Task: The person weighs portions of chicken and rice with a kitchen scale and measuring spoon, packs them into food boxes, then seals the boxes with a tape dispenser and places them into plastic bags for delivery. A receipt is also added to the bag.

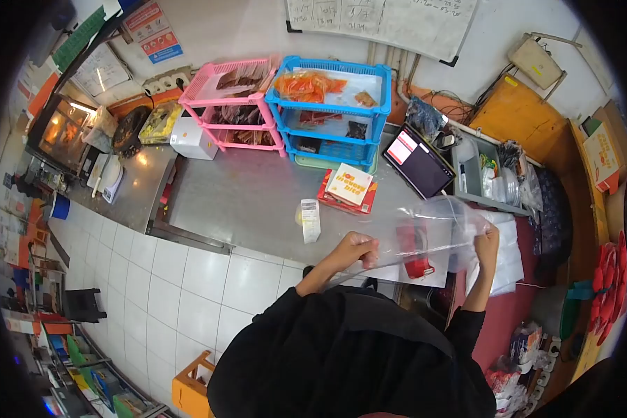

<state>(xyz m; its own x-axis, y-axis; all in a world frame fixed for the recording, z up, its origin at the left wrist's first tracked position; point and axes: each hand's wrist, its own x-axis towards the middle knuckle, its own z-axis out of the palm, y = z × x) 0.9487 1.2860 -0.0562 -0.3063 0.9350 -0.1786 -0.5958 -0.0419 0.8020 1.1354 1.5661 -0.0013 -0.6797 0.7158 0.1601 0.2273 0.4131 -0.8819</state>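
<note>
A clear plastic bag [432, 221] is stretched between my two hands above the front of the metal table. My left hand [355, 251] is closed on its left end. My right hand [486, 240] grips the other end, fingers curled round the film. Through the bag a red item [418, 267] shows on a white sheet below. Left of the bag lie a paper receipt [311, 221] and small printed boxes [350, 184] stacked on a red one. A tablet [419, 161] leans behind the bag.
A blue tiered rack [327, 106] and a pink tiered rack [240, 99] stand at the back with packets on their shelves. A grey bin [491, 182] of small items is at right. White plastic sheets [507, 258] lie near my right hand. A scale [111, 182] stands at left.
</note>
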